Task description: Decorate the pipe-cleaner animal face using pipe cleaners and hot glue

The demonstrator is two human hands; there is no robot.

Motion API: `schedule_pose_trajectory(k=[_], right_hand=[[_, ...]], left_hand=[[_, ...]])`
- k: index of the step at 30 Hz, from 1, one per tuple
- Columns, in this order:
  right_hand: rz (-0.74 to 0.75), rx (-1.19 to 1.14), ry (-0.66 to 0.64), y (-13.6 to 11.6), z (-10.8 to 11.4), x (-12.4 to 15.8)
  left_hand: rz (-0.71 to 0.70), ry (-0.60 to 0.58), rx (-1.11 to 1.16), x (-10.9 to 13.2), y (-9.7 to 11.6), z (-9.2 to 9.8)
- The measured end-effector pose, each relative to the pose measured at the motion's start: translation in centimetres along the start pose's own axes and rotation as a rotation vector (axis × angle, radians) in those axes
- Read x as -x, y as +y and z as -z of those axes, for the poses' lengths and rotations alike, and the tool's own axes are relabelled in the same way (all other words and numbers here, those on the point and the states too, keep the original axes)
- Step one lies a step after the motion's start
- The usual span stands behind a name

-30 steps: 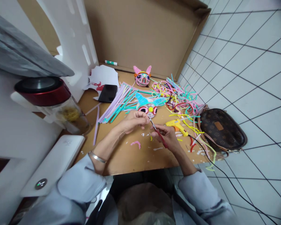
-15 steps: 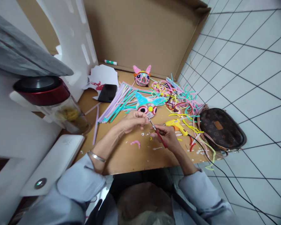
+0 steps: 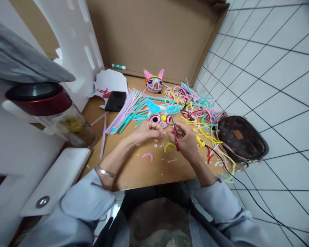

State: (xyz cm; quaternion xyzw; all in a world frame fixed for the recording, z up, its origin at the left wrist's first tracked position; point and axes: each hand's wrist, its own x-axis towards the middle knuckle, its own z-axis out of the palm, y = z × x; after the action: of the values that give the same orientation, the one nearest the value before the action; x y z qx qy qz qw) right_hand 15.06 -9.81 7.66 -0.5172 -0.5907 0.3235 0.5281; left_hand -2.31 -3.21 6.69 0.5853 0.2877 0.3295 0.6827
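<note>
My right hand [image 3: 185, 139] grips red-handled scissors [image 3: 176, 138], their blades pointing up and away from me. To its left, my left hand [image 3: 148, 132] is closed in a pinch; whatever sits between the fingertips is too small to make out. Just beyond both hands lies a craft animal head [image 3: 154, 111] with blue ears, red-rimmed eyes and a yellow nose. A yellow glue gun [image 3: 200, 140] is partly hidden behind my right hand. Short pipe cleaner pieces, one pink [image 3: 147, 156] and one yellow [image 3: 169, 145], lie on the table [image 3: 136, 175] near my hands.
Behind stands a second craft head [image 3: 154, 84] with pink ears. Pipe cleaners lie in a bundle [image 3: 123, 111] and a tangled heap [image 3: 195, 106]. A phone [image 3: 115, 101], a glass bottle [image 3: 74, 120] and a white device [image 3: 59, 178] stand left; a brown bag [image 3: 243, 139] is at right.
My right hand has drawn the scissors away from my left fingertips and turned them more upright. It now covers more of the glue gun. My left hand stays pinched in nearly the same place.
</note>
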Motion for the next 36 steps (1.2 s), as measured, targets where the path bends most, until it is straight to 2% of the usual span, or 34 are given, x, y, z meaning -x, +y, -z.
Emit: schedule_pose_trajectory(k=[6, 12, 14, 19, 23, 28, 36], right_hand=[[0.091, 0.201, -0.124, 0.2, 0.3, -0.9], [0.097, 0.213, -0.187, -0.5, 0.4, -1.5], [0.062, 0.140, -0.163, -0.8, 0.4, -1.6], [-0.137, -0.170, 0.020, -1.1, 0.4, -1.6], [-0.251, -0.341, 0.070, -1.0, 0.0, -1.3], [-0.236, -0.375, 0.120, -0.8, -0.8, -1.1], [-0.133, -0.218, 0.144, -0.6, -1.1, -0.6]], left_hand=[[0.025, 0.004, -0.093, 0.0, 0.1, -0.2], [0.024, -0.036, -0.103, -0.1, -0.2, -0.1], [0.007, -0.027, -0.097, -0.1, -0.2, -0.1], [-0.122, 0.109, 0.007, -0.1, -0.3, -0.2], [-0.202, 0.152, 0.036, -0.2, -0.4, -0.7], [-0.191, 0.141, -0.026, -0.2, -0.7, -1.3], [-0.293, 0.242, -0.153, -0.1, -1.0, -1.7]])
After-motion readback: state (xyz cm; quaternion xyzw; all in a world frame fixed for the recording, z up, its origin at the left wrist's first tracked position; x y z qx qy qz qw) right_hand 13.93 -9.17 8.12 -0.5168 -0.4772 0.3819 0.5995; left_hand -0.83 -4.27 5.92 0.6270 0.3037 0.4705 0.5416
